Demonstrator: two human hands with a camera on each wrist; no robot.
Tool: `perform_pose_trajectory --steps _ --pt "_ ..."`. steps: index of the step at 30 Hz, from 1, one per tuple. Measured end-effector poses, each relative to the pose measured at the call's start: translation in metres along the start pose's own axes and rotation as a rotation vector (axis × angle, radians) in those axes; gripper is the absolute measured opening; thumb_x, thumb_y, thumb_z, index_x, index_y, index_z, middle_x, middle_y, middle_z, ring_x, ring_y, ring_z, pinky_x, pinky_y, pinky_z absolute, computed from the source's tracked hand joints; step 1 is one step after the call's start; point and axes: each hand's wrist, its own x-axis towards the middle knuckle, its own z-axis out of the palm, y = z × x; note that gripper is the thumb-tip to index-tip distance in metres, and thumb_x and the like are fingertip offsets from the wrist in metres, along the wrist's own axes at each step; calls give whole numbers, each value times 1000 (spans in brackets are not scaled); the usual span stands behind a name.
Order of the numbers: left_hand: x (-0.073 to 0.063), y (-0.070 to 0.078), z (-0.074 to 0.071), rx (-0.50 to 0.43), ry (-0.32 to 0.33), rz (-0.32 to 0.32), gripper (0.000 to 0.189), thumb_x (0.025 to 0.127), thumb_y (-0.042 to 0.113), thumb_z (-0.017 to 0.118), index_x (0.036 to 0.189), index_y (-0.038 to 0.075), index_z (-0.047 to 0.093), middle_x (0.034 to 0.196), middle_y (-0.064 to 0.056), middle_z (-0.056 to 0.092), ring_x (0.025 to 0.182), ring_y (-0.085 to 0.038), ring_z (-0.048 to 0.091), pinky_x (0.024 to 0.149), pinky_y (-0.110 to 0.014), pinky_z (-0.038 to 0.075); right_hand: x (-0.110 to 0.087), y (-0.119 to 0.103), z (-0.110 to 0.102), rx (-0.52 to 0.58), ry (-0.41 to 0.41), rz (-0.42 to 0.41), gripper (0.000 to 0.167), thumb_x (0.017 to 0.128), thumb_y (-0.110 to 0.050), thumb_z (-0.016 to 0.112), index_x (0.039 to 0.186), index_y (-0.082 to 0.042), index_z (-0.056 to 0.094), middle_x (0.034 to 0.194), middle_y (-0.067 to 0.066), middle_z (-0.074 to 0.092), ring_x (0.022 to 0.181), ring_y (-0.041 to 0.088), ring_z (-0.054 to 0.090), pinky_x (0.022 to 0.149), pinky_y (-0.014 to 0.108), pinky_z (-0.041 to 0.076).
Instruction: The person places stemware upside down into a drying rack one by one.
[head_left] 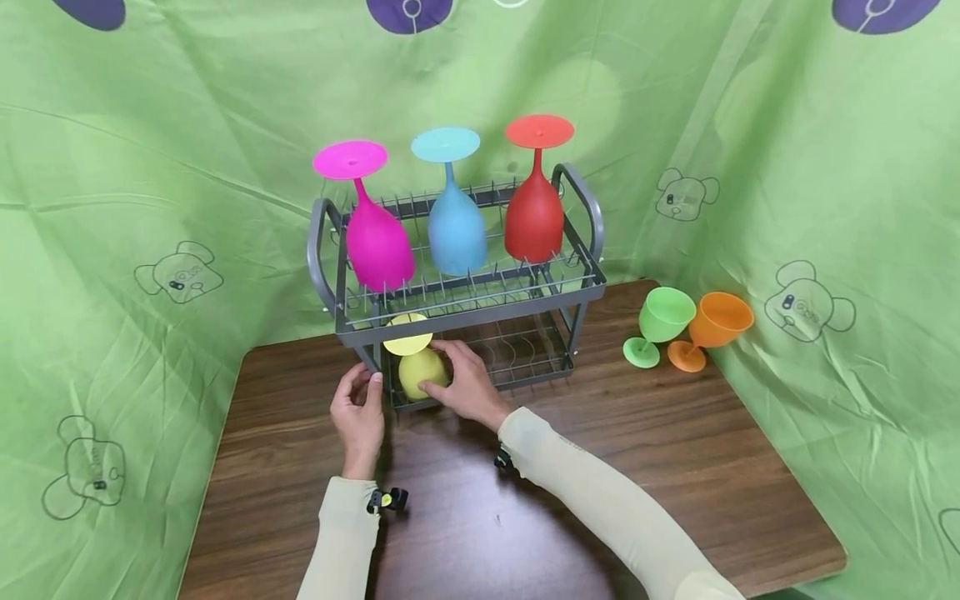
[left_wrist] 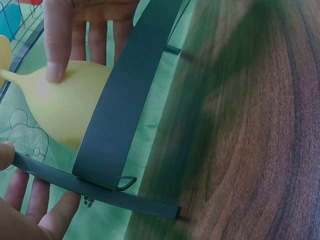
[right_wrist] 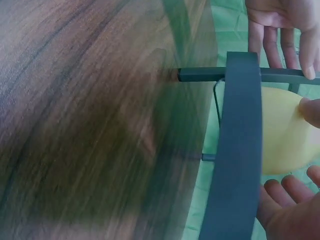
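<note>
A yellow goblet (head_left: 422,372) stands upside down on the lower tier of a dark grey dish rack (head_left: 480,312), at its left end. My right hand (head_left: 472,385) holds its bowl, thumb on the near side and the other fingers round the far side. At the rack's left front post, my left hand (head_left: 360,417) grips the upright (left_wrist: 50,175) between thumb and fingers. In the right wrist view the rack's front rail (right_wrist: 240,150) hides part of the yellow goblet (right_wrist: 285,132).
Upside down on the upper tier are a magenta goblet (head_left: 378,246), a blue goblet (head_left: 457,229) and a red goblet (head_left: 534,217). A green goblet (head_left: 666,315) and an orange goblet (head_left: 720,319) stand upright on the wooden table (head_left: 660,467) at right. Green curtains (head_left: 150,167) surround the table.
</note>
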Motion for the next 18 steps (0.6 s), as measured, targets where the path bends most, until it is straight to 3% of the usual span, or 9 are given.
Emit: perform_pose_trajectory --steps 4,10,18 --pt "0 -1 1 -1 9 14 26 97 -5 71 123 -10 70 108 -27 70 97 -15 66 93 -20 55 -5 -1 -13 38 11 18 77 89 -39 86 153 -16 51 145 8 61 133 33 60 109 49 54" --pt "1 -2 2 7 11 15 27 97 -4 71 123 -9 71 107 -25 70 96 -9 66 91 -15 55 -21 -3 -38 75 38 16 70 90 -32 86 151 -18 55 144 5 60 132 29 60 105 42 58" --pt "0 -6 1 12 22 23 26 97 -3 71 122 -9 71 109 -33 70 95 -14 65 90 -14 54 -50 0 -75 87 194 -5 63 87 -26 88 144 -16 62 138 6 66 127 25 65 101 45 60"
